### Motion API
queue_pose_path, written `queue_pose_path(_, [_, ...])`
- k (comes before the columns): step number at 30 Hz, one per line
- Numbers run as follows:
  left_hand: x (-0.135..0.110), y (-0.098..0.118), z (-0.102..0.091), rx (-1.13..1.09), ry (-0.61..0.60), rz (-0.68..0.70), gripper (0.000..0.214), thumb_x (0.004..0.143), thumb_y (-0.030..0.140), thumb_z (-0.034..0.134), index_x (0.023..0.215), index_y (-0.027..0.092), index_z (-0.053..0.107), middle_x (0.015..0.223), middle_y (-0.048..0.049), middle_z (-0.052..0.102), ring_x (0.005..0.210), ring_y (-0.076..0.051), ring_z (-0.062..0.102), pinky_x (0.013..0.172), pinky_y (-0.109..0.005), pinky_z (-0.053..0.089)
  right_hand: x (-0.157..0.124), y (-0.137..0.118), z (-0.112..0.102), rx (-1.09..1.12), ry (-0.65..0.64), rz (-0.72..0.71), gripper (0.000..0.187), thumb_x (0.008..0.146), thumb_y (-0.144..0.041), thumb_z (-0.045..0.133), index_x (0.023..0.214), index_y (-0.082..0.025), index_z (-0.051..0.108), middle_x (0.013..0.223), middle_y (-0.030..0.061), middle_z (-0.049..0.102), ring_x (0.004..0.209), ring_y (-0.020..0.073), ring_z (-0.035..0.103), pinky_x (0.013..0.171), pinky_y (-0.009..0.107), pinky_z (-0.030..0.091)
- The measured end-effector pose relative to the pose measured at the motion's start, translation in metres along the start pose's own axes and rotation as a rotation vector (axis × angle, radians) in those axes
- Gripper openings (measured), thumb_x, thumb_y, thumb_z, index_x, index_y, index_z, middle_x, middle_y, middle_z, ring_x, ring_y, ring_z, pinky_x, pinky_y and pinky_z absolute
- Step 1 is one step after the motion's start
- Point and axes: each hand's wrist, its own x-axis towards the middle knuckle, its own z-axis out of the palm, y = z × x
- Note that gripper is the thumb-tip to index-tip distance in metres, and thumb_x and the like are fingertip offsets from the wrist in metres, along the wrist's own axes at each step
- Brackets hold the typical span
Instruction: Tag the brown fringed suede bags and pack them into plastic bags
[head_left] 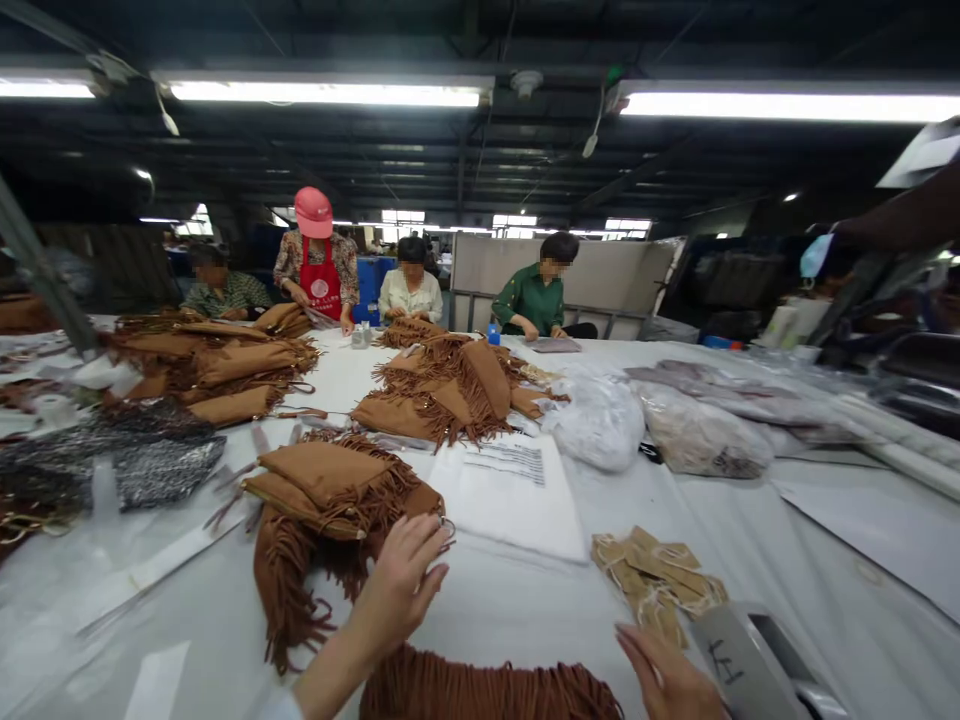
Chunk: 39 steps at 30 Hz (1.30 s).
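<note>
My left hand [405,575] reaches over the near edge of a small stack of brown fringed bags [326,475]. Its fingers are stretched out and hold nothing; whether they touch the stack I cannot tell. Directly in front of me lies another brown fringed bag [487,690], partly cut off by the bottom edge. To its right, my right hand [667,675] has its visible fingers extended and nothing in them. Just beyond that hand is a pile of tan cardboard tags [656,575] with white strings, beside a grey object [750,660] with black handwriting.
White plastic bags [514,490] with printed text lie flat past my left hand. More brown bags are heaped farther off [457,385] and at the left [225,360]. Clear plastic bundles [697,425] sit on the right. Several people work along the table's far side.
</note>
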Motion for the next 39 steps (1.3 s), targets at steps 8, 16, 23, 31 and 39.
queue_pose_path(8, [0.075,-0.071,0.078,0.161,-0.4,0.111,0.037,0.09,0.042,0.048,0.125,0.029,0.053,0.126,-0.0089,0.057,0.126,-0.029,0.042,0.106,-0.059,0.023,0.131,-0.063,0.086,0.242,-0.306,0.292,0.023,0.076,-0.032,0.055,0.064,-0.02,0.071,0.07,0.0033,0.073,0.07,0.0209,0.066,0.066,0.029,0.047])
queue_pose_path(16, [0.056,-0.122,0.067,0.23,-0.435,0.049,0.025,0.09,0.038,0.044,0.086,0.022,0.063,0.087,-0.0036,0.06,0.095,-0.022,0.052,0.101,-0.049,0.027,0.162,-0.039,0.149,0.174,-0.391,0.387,0.009,0.066,-0.025,0.066,0.069,-0.017,0.069,0.071,0.0041,0.07,0.068,0.0179,0.063,0.062,0.025,0.04])
queue_pose_path(23, [0.038,-0.15,0.041,0.25,-0.454,-0.047,0.025,0.083,0.03,0.049,0.062,0.019,0.059,0.071,-0.004,0.055,0.081,-0.021,0.051,0.087,-0.04,0.038,0.173,-0.029,0.158,0.111,-0.441,0.437,0.007,0.07,-0.026,0.065,0.069,-0.019,0.066,0.072,0.0028,0.068,0.069,0.017,0.061,0.057,0.025,0.035])
queue_pose_path(31, [0.09,-0.089,0.058,0.134,-0.282,0.014,0.034,0.091,0.041,0.044,0.12,0.024,0.054,0.117,-0.0076,0.062,0.112,-0.024,0.051,0.106,-0.05,0.022,0.176,-0.018,0.158,0.128,-0.363,0.298,0.034,0.089,-0.035,0.039,0.066,-0.02,0.059,0.07,0.0029,0.065,0.07,0.0177,0.059,0.062,0.027,0.038])
queue_pose_path(39, [0.169,-0.026,0.103,0.234,-0.343,0.091,0.031,0.082,0.022,0.061,0.113,0.02,0.059,0.114,-0.0146,0.064,0.112,-0.031,0.054,0.104,-0.055,0.026,0.169,-0.007,0.161,0.105,-0.205,0.093,0.039,0.097,-0.036,0.022,0.074,-0.023,0.05,0.068,0.0016,0.06,0.066,0.0175,0.057,0.063,0.028,0.042])
